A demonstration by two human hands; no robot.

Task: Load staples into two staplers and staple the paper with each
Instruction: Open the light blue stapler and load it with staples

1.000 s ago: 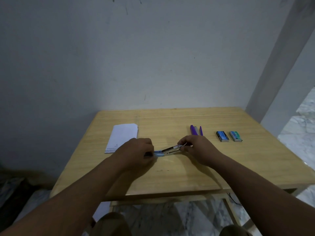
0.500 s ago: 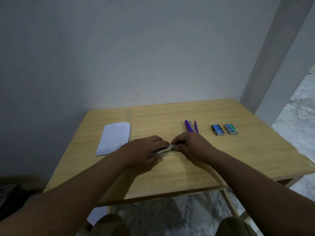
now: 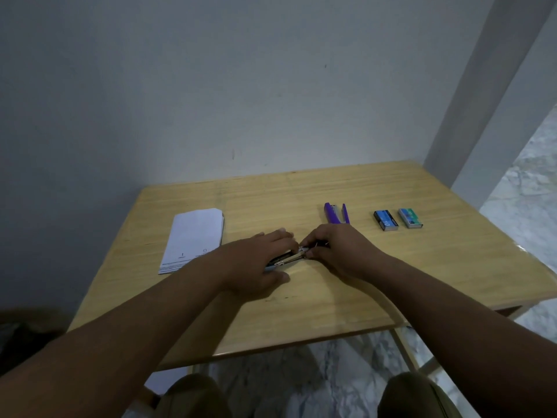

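The blue stapler (image 3: 281, 260) lies low on the wooden table (image 3: 391, 267), near the middle of its front half, and every other place here is given from it. Only a sliver of blue body and its metal parts show between the two hands; whether it is hinged open cannot be told.

The left hand (image 3: 256, 267) covers the stapler's left end from above. Its fingers (image 3: 280, 235) lie long and close together across the top, the thumb (image 3: 280, 277) stretched along the near side — a flat, loose hold that presses the stapler down, not a tight fist. The right hand (image 3: 340, 251) meets the stapler's right end, fingertips bunched together in a pinch at the metal tip; something thin and pale sits in that pinch, too small to name for certain.

To the left of the stapler and a little farther back lies the stack of white paper (image 3: 194, 239), partly hidden at its near corner by the left forearm. Behind the stapler and to its right, just beyond the right hand, lies the purple stapler (image 3: 336, 213). Farther right again sit two small staple boxes side by side and apart — the dark blue box (image 3: 385, 220), then the green-blue box (image 3: 410, 218).
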